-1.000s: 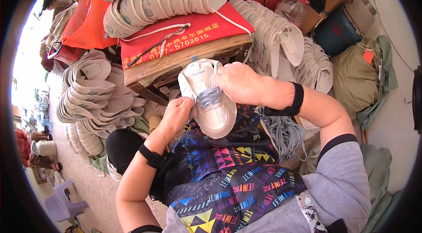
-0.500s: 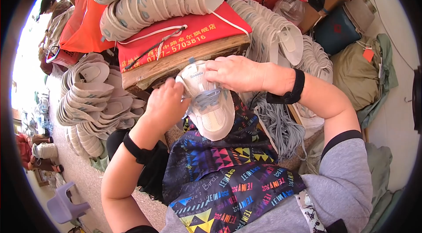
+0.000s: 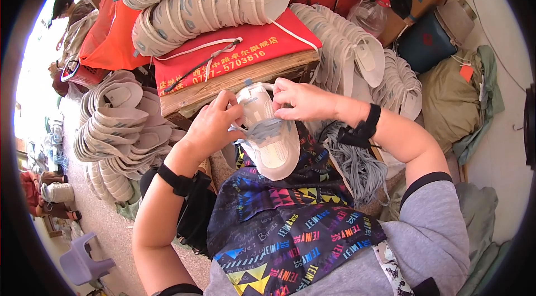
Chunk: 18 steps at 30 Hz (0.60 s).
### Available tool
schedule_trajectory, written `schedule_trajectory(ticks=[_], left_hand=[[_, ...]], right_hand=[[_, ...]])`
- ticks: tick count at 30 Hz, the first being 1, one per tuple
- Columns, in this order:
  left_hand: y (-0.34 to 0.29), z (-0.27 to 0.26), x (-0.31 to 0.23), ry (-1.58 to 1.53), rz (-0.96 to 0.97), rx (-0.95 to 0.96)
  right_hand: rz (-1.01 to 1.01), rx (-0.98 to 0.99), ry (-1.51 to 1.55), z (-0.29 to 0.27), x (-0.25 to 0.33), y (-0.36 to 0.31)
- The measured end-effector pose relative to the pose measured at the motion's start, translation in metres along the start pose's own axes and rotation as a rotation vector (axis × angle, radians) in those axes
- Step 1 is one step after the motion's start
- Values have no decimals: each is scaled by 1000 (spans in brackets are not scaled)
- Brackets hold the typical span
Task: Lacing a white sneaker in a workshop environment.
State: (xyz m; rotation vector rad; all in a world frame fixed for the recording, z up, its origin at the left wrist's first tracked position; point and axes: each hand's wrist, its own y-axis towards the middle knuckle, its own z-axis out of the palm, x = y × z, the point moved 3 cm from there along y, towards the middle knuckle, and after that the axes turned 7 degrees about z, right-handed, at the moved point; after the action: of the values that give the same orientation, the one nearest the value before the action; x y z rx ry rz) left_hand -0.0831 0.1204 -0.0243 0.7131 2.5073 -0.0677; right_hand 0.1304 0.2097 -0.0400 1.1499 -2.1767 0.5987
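Observation:
A white shoe upper [image 3: 278, 159] with mesh panels rests against my apron, its toe toward me, below the front edge of a wooden block. Grey-blue shoelace [image 3: 263, 129] crosses its middle in loose strands. My left hand [image 3: 214, 119] is closed at the upper's left edge, fingers bent over the rim and thumb by the lace. On the other side my right hand [image 3: 301, 100] is pinched closed beside the tongue and right edge. What its fingertips hold is hidden.
A wooden block [image 3: 240, 76] under a red cloth bag [image 3: 262, 45] bears stacked shoe uppers [image 3: 206, 8]. More uppers are piled on the left [image 3: 114, 123] and right [image 3: 357, 53]. A bundle of grey laces [image 3: 357, 156] hangs beside my apron. A purple stool [image 3: 86, 257] stands lower left.
My right hand has shifted slightly right, away from the tongue. My left hand, blurred before, has come in closer against the upper's left edge. The upper stays in about the same place.

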Motion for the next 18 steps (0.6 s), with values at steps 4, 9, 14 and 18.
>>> schedule_trajectory(ticks=[4,9,14,18], left_hand=[[-4,9,5,-204,-76,-84],[-11,28,12,-231,-63,-226],[-13,44,6,-117,-165,-446],[-17,22,1,-662,-318,-519]], right_hand=[[92,-145,146,16,-3,2],[55,-59,533,-1,53,17],[-47,-273,-497,6,46,19],[-129,-283,-796,17,54,17]])
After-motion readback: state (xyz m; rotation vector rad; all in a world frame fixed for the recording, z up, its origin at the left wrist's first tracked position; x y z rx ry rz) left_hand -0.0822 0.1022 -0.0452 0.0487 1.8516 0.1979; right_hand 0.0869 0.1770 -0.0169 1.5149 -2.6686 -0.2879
